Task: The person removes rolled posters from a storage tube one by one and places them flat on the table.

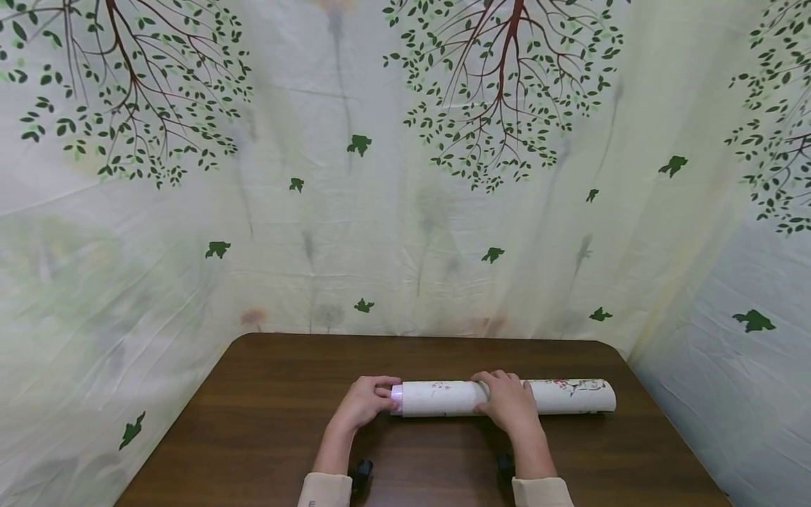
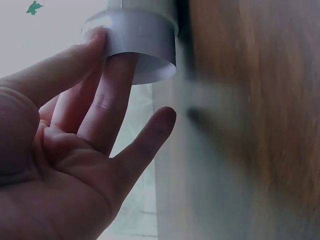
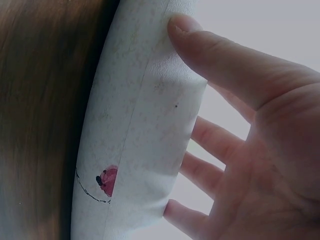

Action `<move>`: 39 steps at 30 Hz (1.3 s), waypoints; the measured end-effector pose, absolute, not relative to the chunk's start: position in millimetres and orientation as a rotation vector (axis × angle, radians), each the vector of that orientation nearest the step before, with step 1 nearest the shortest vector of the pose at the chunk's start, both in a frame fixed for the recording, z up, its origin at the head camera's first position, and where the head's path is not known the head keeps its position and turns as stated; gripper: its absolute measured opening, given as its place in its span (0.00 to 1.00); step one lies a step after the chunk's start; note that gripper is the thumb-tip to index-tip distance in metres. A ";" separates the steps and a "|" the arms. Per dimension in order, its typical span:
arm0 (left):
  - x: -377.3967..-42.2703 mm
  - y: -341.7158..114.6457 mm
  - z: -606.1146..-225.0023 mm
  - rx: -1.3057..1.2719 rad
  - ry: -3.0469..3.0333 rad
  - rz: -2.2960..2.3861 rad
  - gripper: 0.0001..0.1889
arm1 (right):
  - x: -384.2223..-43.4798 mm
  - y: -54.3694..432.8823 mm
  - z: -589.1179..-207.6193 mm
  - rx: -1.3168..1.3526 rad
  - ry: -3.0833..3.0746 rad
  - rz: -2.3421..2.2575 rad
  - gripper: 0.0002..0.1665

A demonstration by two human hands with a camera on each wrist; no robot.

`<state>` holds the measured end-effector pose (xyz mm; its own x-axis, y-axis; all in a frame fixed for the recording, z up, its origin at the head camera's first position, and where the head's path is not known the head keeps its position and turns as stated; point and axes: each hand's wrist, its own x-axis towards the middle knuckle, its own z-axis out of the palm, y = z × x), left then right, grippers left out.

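Note:
A long white roll (image 1: 570,396) printed with blossom branches lies crosswise on the brown table. From its left end sticks out a short pale lilac tube end (image 2: 145,37), hollow inside. My left hand (image 1: 364,405) pinches that rim, the thumb on the outer wall and a finger inside the opening; the little finger stands free. Around the middle of the roll, my right hand (image 1: 512,403) grips with thumb and fingers spread on opposite sides. In the right wrist view a straight seam (image 3: 131,120) runs along the roll's white surface (image 3: 155,145), near a red flower print.
The wooden table (image 1: 285,366) has rounded far corners. A pale curtain (image 1: 393,232) printed with trees and green leaves hangs behind it and at both sides. Dark straps or devices (image 1: 362,472) sit by the wrists, below beige sleeves (image 1: 326,489).

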<state>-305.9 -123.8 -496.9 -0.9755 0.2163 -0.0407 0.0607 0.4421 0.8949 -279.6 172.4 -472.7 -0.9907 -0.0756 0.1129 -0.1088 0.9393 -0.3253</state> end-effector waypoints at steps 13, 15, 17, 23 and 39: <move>-309.2 -133.4 -494.7 0.182 2.622 1.512 0.23 | -283.1 177.9 -472.2 0.124 -3.008 0.508 0.30; -308.8 -134.5 -493.9 0.158 2.628 1.508 0.22 | -283.5 178.7 -472.2 0.122 -3.010 0.508 0.30; -308.3 -135.7 -493.1 0.128 2.633 1.503 0.22 | -283.9 179.6 -472.4 0.120 -3.011 0.509 0.30; -308.5 -139.2 -492.2 0.087 2.648 1.495 0.22 | -285.1 182.0 -472.9 0.118 -3.013 0.500 0.30; -307.3 -151.1 -492.0 0.015 2.662 1.450 0.21 | -282.8 190.6 -474.9 0.101 -3.033 0.499 0.31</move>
